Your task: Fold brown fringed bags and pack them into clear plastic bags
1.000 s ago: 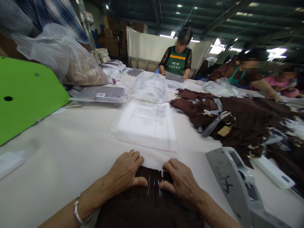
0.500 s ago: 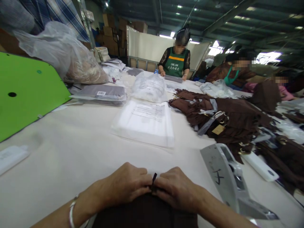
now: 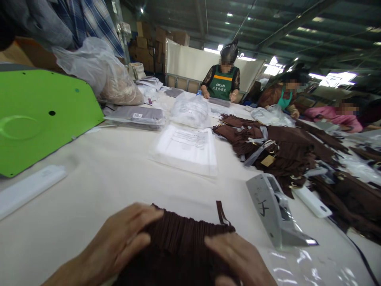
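Note:
A dark brown gathered fabric piece lies at the bottom centre, its pleated top edge facing away from me, with a short strap end standing at its right corner. My left hand rests against its left side, fingers extended and thumb apart. On the right side, my right hand touches the pleats with its fingers stretched out, slightly blurred. Neither hand is closed around the fabric. The lower part of the piece runs out of the picture.
A grey metal tool and clear plastic film are at the right. Brown fringed bags are heaped beyond. Ahead lie white packets; a green panel and white device are left. A person in an apron stands opposite.
My hands have moved apart from their pinch on the dark strap and now lie open on either side of the fabric. More of the pleated edge shows, and the view has shifted slightly left.

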The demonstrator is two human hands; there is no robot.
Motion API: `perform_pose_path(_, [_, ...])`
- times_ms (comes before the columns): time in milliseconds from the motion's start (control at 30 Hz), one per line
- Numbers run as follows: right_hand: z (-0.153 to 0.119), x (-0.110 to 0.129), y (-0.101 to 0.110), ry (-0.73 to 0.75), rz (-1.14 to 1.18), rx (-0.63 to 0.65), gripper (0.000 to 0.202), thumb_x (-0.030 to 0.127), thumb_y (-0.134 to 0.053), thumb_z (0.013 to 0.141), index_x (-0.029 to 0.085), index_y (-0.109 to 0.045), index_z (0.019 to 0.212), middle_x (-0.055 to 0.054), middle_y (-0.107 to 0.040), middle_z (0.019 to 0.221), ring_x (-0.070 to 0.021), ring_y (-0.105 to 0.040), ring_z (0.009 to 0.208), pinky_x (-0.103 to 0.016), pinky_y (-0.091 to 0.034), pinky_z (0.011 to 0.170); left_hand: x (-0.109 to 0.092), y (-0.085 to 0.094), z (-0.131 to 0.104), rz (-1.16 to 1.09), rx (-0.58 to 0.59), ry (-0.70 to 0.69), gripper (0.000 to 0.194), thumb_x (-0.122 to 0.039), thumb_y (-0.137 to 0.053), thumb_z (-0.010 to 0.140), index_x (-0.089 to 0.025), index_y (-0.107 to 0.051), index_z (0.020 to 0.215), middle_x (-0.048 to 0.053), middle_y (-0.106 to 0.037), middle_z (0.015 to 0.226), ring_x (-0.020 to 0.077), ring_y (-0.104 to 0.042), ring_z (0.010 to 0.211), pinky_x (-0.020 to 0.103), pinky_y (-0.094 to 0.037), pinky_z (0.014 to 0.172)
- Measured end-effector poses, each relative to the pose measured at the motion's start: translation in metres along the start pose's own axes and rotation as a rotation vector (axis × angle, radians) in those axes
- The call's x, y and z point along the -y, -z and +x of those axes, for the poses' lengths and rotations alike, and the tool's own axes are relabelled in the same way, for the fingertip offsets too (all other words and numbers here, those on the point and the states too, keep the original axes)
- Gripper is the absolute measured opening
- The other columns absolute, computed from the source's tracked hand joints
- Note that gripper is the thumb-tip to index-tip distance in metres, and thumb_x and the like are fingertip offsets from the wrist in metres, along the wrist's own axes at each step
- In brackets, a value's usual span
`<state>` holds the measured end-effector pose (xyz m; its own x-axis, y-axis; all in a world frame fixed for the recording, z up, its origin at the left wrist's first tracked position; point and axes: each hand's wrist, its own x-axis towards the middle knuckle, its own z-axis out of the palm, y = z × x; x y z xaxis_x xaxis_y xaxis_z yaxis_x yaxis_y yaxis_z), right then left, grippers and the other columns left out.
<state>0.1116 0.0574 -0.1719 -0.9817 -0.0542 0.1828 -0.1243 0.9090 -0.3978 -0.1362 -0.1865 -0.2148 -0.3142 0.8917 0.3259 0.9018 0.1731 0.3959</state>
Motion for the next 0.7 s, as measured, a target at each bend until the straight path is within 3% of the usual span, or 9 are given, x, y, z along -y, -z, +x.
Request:
perform_pose_path(67, [0.020, -0.010, -0.008, -0.045, -0.041, -0.009, 0.081, 0.049, -0.056, 0.092, 0.026, -0.010, 0.155, -0.012, -0.039, 0.151, -0.0306, -0.041, 0.136, -0.048, -0.046, 0.106, 0.009, 0.000, 0.027, 0.009, 0.028, 0.054, 0.059, -0.052, -0.035, 0.097, -0.027, -0.027, 0.150, 0.007, -0.047, 0.147, 0.0240, -0.048, 0.130, 0.039, -0.042, 0.108])
perform_pose_path(133, [0.035, -0.014, -0.027, 0.006, -0.049, 0.047, 0.089, 0.053, -0.057, 0.089, 0.019, -0.009, 0.155, -0.014, -0.026, 0.156, -0.0324, -0.028, 0.142, -0.052, -0.035, 0.113, 0.016, -0.011, 0.040, 0.044, 0.102, 0.018, 0.064, -0.055, -0.044, 0.094, -0.027, -0.030, 0.149, 0.007, -0.044, 0.150, 0.0251, -0.046, 0.133, 0.040, -0.040, 0.110])
perform_pose_path(167, [0.039, -0.014, -0.038, 0.062, -0.041, 0.075, 0.085, 0.051, -0.056, 0.090, 0.018, -0.012, 0.154, -0.013, -0.027, 0.155, -0.0312, -0.029, 0.142, -0.051, -0.032, 0.114, 0.018, -0.018, 0.040, 0.069, 0.125, -0.014, 0.063, -0.056, -0.049, 0.092, -0.029, -0.035, 0.147, 0.005, -0.047, 0.147, 0.0251, -0.049, 0.131, 0.039, -0.041, 0.109])
perform_pose_path(267, [0.030, -0.008, -0.056, 0.219, 0.029, 0.084, 0.059, 0.032, -0.049, 0.098, 0.030, -0.024, 0.151, -0.004, -0.048, 0.144, -0.0212, -0.046, 0.133, -0.043, -0.035, 0.114, 0.021, -0.033, 0.015, 0.168, 0.089, -0.087, 0.063, -0.054, -0.059, 0.086, -0.034, -0.040, 0.144, 0.002, -0.057, 0.139, 0.0241, -0.057, 0.122, 0.035, -0.047, 0.104])
perform_pose_path(333, [0.018, -0.007, -0.046, 0.253, 0.124, 0.063, 0.047, 0.028, -0.046, 0.100, 0.037, -0.035, 0.145, 0.002, -0.064, 0.128, -0.0153, -0.060, 0.119, -0.033, -0.043, 0.108, 0.022, -0.032, -0.009, 0.232, 0.020, -0.138, 0.067, -0.053, -0.060, 0.085, -0.034, -0.038, 0.145, 0.002, -0.057, 0.138, 0.0243, -0.059, 0.120, 0.034, -0.050, 0.100])
perform_pose_path(400, [0.013, -0.015, -0.022, 0.120, 0.189, 0.003, 0.036, 0.032, -0.047, 0.099, 0.034, -0.050, 0.134, 0.001, -0.072, 0.113, -0.0157, -0.067, 0.106, -0.029, -0.051, 0.097, 0.022, -0.026, -0.028, 0.262, -0.006, -0.193, 0.064, -0.052, -0.060, 0.086, -0.035, -0.040, 0.144, 0.000, -0.062, 0.132, 0.0237, -0.062, 0.114, 0.034, -0.053, 0.095])
perform_pose_path(500, [0.026, -0.049, 0.011, -0.314, 0.154, -0.154, 0.022, 0.026, -0.051, 0.095, 0.023, -0.065, 0.111, -0.006, -0.071, 0.103, -0.0188, -0.067, 0.093, -0.031, -0.054, 0.084, 0.011, -0.014, -0.030, 0.201, -0.041, -0.194, 0.050, -0.043, -0.057, 0.091, -0.037, -0.045, 0.139, -0.003, -0.074, 0.105, 0.0184, -0.070, 0.092, 0.028, -0.057, 0.081])
perform_pose_path(600, [0.051, -0.089, 0.017, -0.570, 0.114, -0.002, 0.032, 0.020, -0.069, 0.079, 0.017, -0.064, 0.111, -0.007, -0.066, 0.103, -0.0175, -0.064, 0.085, -0.029, -0.050, 0.077, -0.018, -0.013, 0.004, 0.102, -0.103, -0.193, 0.040, -0.043, -0.051, 0.094, -0.034, -0.051, 0.133, -0.001, -0.075, 0.097, 0.0174, -0.070, 0.085, 0.027, -0.057, 0.077])
perform_pose_path(700, [0.069, -0.111, 0.005, -0.607, 0.080, 0.129, 0.043, 0.015, -0.080, 0.062, 0.016, -0.065, 0.102, -0.003, -0.065, 0.094, -0.0159, -0.060, 0.079, -0.026, -0.045, 0.070, -0.055, -0.027, 0.052, 0.064, -0.013, -0.273, 0.040, -0.042, -0.051, 0.094, -0.030, -0.052, 0.133, 0.002, -0.066, 0.126, 0.0219, -0.060, 0.116, 0.035, -0.050, 0.099])
